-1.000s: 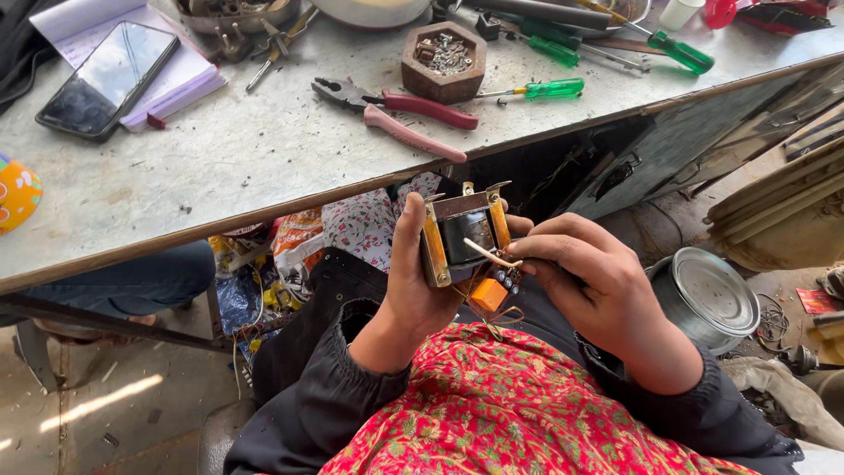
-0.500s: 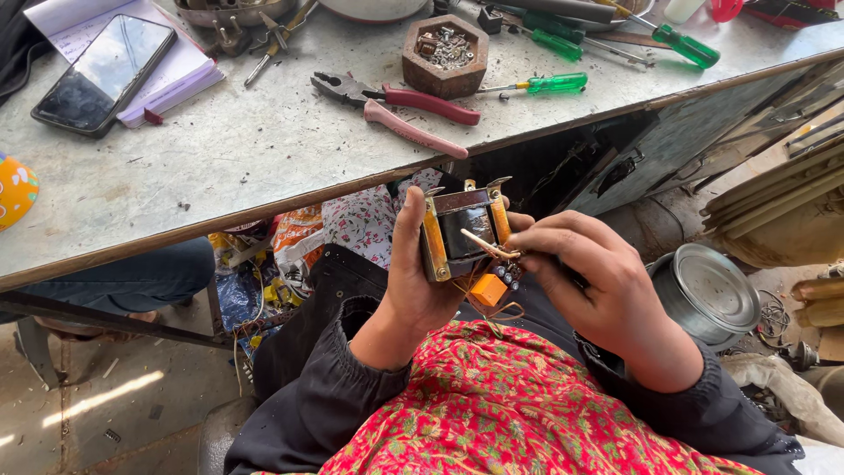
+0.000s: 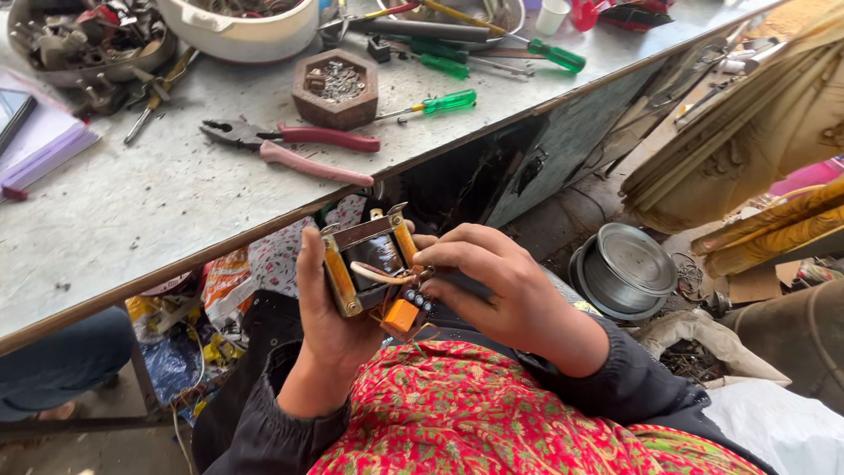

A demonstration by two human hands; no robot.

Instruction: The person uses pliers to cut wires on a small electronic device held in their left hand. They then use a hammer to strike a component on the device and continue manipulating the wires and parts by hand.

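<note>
Cluttered workshop, grey metal worktop point(image 3: 158, 211) in front of us, seen from above. Nearest, over our lap in red patterned cloth, we hold a small transformer with yellow-taped coil and metal frame point(image 3: 369, 264). Left hand point(image 3: 330, 325) wraps it from below, thumb pressed up along its left side. Right hand point(image 3: 501, 290) is curled on its right side, fingertips pinching at a pale lead wire point(image 3: 378, 277) across the coil; an orange terminal block point(image 3: 402, 314) hangs under it. Coil looks already wound and taped, so we judge the lead work is mid-way, wires not yet finished. Beyond, on the worktop: red-handled pliers point(image 3: 299, 145), brown hexagonal wooden tray of small parts point(image 3: 335, 88), green-handled screwdriver point(image 3: 435, 104). Right, on the floor, a round metal wire spool point(image 3: 626, 268).
</note>
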